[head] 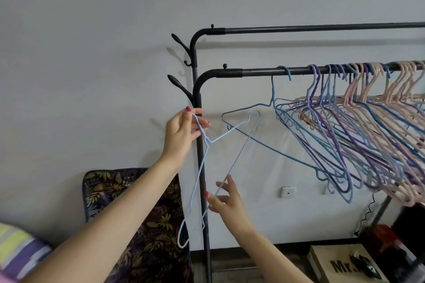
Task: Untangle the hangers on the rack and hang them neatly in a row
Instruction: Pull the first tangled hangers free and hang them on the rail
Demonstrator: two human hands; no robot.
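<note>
A pale blue wire hanger (232, 164) is held tilted in front of the black rack's left post (202, 167). My left hand (182, 134) pinches its hook and neck near the post. My right hand (226, 201) grips its long bottom wire lower down. On the rack's lower rail (259, 73) a darker blue hanger (273, 108) hangs alone by its hook. Farther right, a dense bunch of blue, purple and pink hangers (358, 131) hangs crowded and overlapping. The upper rail (322, 28) carries nothing.
Black coat hooks (181, 45) stick out left of the posts. A floral cushion (138, 225) leans on the wall at lower left, with striped fabric (20, 250) beside it. A cardboard box (345, 264) and red item (384, 236) sit under the rack at right.
</note>
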